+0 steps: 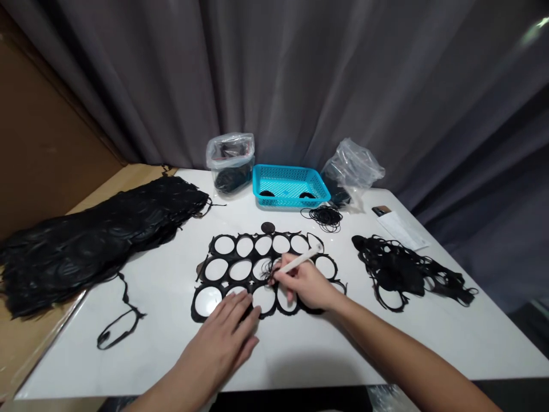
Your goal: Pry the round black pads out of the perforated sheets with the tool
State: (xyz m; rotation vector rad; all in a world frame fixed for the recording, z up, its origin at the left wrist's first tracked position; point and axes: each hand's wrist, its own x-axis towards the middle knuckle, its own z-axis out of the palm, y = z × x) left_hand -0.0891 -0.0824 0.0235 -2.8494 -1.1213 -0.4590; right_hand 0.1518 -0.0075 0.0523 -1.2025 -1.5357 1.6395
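1. Lower centre: a bare left hand (227,329) lies flat, fingers extended and released, across a flat black sheet (277,300) with rows of round holes, mid-frame on the white surface (158,343).
2. Centre: the right hand (307,281) grasps a white pen-shaped tool (302,258) in its fingers over the sheet, thin black strands (266,268) at its tip.
3. Right: tangled black scraps (398,272). Left: a thick black pile (103,229).
4. Upper centre: a blue perforated plastic basket (287,202) between two clear plastic bags (230,154), before a gray curtain (274,74).
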